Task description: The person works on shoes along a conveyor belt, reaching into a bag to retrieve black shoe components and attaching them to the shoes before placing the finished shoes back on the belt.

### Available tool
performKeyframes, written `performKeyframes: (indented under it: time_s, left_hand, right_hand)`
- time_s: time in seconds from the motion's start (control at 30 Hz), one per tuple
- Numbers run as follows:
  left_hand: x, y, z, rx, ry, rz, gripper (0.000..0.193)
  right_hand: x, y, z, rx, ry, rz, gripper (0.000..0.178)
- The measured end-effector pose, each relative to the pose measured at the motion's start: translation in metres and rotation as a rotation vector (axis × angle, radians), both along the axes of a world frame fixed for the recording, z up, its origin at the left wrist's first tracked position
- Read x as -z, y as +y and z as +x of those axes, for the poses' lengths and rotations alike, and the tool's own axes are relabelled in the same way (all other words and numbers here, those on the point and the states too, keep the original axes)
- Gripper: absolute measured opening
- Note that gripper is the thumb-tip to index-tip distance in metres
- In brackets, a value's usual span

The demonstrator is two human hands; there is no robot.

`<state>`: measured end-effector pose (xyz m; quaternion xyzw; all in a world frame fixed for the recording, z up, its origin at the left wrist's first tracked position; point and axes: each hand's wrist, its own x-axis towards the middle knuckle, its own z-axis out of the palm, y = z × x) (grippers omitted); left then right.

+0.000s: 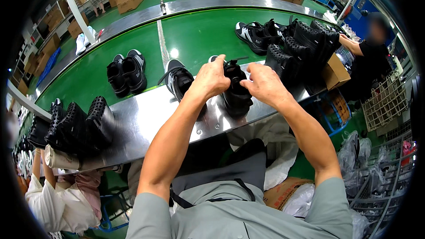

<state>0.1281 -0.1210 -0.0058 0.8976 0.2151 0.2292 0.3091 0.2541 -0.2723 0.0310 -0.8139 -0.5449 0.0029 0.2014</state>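
A black sneaker [237, 95] stands on the steel ledge in front of me, toe pointing away, between my two hands. My left hand [211, 79] is at the left of its lacing, fingers curled together; what they pinch is hidden. A dark shoelace [239, 58] sticks out past the fingertips, over the toe. On the other side, my right hand [267, 84] has its thumb and forefinger apart, the thumb touching the shoe's collar. The matching black sneaker with a grey toe [178, 79] sits just left, partly behind my left forearm, its lace hanging loose.
Another pair of black sneakers [127, 73] rests on the green belt [190, 31]. Tall black studded items [99, 117] stand on the ledge [146, 110] at left, with similar ones [279, 62] at right beside more sneakers [254, 35]. A co-worker [374, 57] works at far right.
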Motion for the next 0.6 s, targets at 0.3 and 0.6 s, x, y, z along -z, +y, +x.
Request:
performKeyframes:
  time_s: [0.3, 0.6]
  left_hand:
    - [-0.019, -0.007, 0.024, -0.253, 0.374, -0.361, 0.084]
    - [0.008, 0.007, 0.029, -0.299, 0.395, -0.337, 0.024]
  right_hand:
    - [0.024, 0.039, 0.016, 0.151, 0.469, -0.291, 0.044]
    - [0.047, 0.039, 0.016, 0.111, 0.073, -0.082, 0.039]
